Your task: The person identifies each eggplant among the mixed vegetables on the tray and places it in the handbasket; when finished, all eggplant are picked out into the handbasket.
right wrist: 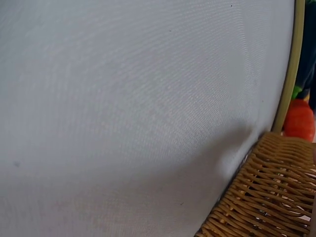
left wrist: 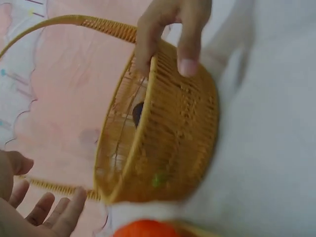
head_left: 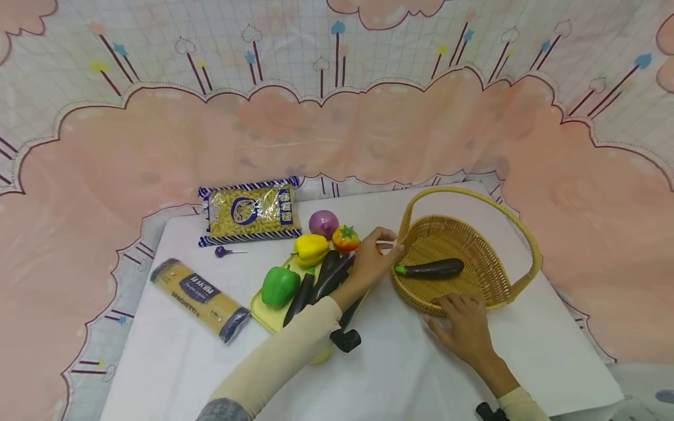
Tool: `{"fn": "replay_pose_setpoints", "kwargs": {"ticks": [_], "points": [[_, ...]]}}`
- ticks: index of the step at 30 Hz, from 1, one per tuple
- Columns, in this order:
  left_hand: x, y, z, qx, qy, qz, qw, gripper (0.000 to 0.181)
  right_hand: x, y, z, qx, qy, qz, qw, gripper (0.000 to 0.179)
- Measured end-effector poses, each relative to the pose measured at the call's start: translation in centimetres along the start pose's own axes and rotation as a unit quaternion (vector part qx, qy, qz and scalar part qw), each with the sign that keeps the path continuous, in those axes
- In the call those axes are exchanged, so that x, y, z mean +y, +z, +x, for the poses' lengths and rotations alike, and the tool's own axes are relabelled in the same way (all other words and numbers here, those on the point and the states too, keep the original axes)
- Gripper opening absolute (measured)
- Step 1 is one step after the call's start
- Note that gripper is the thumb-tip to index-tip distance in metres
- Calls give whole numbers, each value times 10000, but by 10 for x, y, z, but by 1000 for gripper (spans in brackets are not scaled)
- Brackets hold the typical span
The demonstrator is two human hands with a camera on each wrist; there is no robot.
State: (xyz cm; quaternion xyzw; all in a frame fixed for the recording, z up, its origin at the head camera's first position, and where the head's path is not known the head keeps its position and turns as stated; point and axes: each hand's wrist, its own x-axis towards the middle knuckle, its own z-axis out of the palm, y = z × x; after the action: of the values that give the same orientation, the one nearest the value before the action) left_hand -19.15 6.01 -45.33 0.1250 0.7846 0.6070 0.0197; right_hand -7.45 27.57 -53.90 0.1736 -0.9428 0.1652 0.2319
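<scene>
A wicker basket with a tall handle stands on the right of the table, holding one dark eggplant with a green tip. My right hand grips its near rim; in the left wrist view the thumb lies outside the wall and the fingers reach over the edge. My left hand is beside the basket's left end, by the handle's foot. Its fingers are extended and hold nothing in the left wrist view. Below that forearm, several eggplants lie on a yellow tray, partly hidden. The right wrist view shows basket weave.
A green pepper and a yellow pepper are on the tray. Behind are a purple onion and an orange-red vegetable. Leftward lie a macaroni bag, a lollipop and a spaghetti pack.
</scene>
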Motion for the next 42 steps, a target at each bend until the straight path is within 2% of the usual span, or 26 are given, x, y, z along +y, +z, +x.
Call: {"fn": "replay_pose_setpoints", "kwargs": {"ticks": [3, 6, 10, 13, 16, 19, 26, 31, 36, 42], "points": [[-7, -29, -15, -47, 491, 769, 9958, 30, 0, 0, 1, 33, -6, 22, 10000, 41], [-17, -58, -33, -24, 717, 1770, 9816, 38, 0, -1, 1, 25, 28, 3, 10000, 42], [-32, -89, -58, -183, 338, 2817, 9587, 53, -1, -5, 0, -12, 97, -50, 9999, 42], [-41, -104, -75, -402, 18, 3121, 9492, 63, -1, -7, -1, -15, 146, -73, 9999, 42], [-47, -112, -87, -539, -146, 3227, 9448, 68, 0, -7, 0, -8, 143, -60, 9999, 41], [-51, -114, -92, -589, -216, 3315, 9414, 69, 0, -6, 0, 4, 127, -27, 9999, 41], [-60, -111, -89, -636, -225, 3441, 9365, 68, -1, -2, -3, 32, 97, 19, 9999, 40], [-60, -112, -86, -635, -381, 3528, 9328, 65, -3, 0, -3, -9, 54, 45, 10000, 40], [-59, -114, -84, -667, -545, 3358, 9380, 60, -3, 0, -1, 12, 60, 36, 10000, 40], [-56, -120, -84, -747, -621, 2841, 9539, 54, -2, 1, -2, 24, 56, 27, 10000, 40]]}}
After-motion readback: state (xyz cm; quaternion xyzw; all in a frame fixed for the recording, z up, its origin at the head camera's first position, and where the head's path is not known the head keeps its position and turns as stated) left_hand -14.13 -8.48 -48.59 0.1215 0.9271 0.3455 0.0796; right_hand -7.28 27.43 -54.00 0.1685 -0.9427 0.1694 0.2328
